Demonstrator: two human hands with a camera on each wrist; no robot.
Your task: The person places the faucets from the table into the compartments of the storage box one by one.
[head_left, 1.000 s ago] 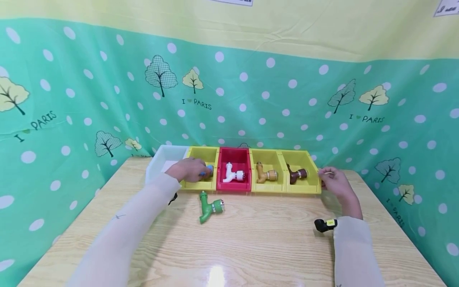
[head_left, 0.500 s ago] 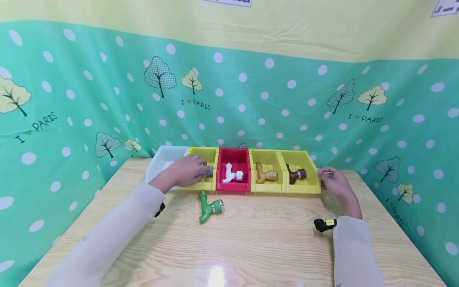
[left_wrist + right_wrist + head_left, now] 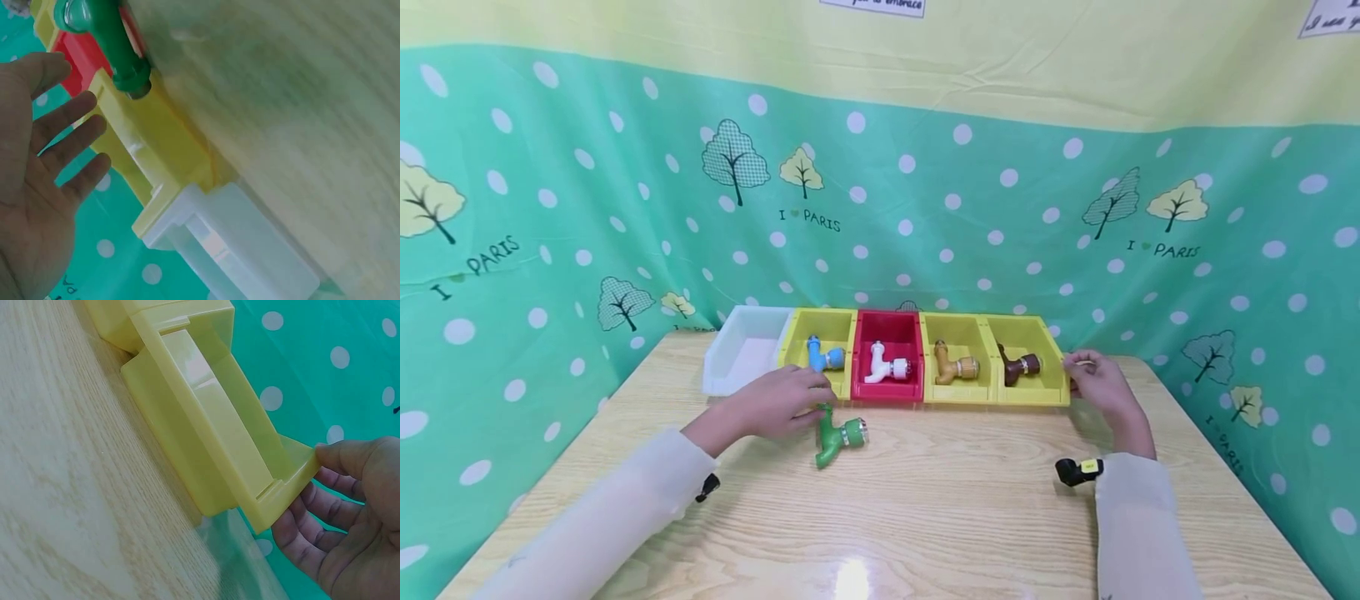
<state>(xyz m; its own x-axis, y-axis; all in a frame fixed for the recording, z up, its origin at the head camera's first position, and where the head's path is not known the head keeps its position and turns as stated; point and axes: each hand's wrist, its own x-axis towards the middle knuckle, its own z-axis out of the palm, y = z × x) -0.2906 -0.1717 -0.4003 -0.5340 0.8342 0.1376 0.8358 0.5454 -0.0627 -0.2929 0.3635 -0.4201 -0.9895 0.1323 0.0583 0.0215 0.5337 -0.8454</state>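
Observation:
My left hand (image 3: 778,402) hovers over the table just left of the green tap (image 3: 842,433), fingers loosely extended. In the left wrist view nothing is held by that hand, and the green tap (image 3: 112,44) is beyond the fingertips. A blue tap (image 3: 824,357) lies in the yellow bin behind it. The right hand (image 3: 1101,382) holds the outer side of the rightmost yellow bin (image 3: 1060,379). In the right wrist view its thumb touches the rim and the curled fingers (image 3: 312,509) lie against the bin's end.
The row continues with a white tap (image 3: 883,365) in a red bin (image 3: 887,325), an ochre tap (image 3: 955,365) and a dark brown tap (image 3: 1018,364) in yellow bins. A white bin (image 3: 741,362) forms the left end. Behind hangs a green dotted curtain (image 3: 880,208).
My left hand has left the blue tap in the yellow bin and moved back toward the green tap on the table. The right hand stays at the bin's end.

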